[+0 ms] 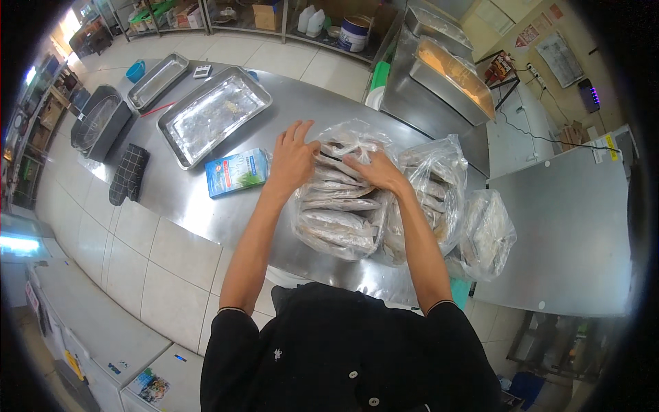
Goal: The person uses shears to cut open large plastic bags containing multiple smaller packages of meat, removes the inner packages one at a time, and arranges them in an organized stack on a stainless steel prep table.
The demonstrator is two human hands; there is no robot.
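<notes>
A clear plastic bag (pixel 338 230) full of long silvery fish lies on the steel table in front of me, its mouth at the far end. At that mouth's left edge, my left hand (pixel 294 156) pinches the plastic with its thumb side while other fingers stretch away. My right hand (pixel 379 170) is closed on the bag's upper right part, its fingertips partly hidden by the plastic. Two similar bags sit to the right: a second bag (pixel 439 182) against the first, and a third bag (pixel 486 233) at the table's edge.
Left of my left hand lies a blue-green box (pixel 237 173). Beyond are a large metal tray (pixel 180 141), a narrow tray (pixel 156 84), a small scale (pixel 202 71) and a grey bin (pixel 103 127). A dark checked cloth (pixel 129 175) hangs over the left edge. An orange-filled pan (pixel 446 72) stands far right.
</notes>
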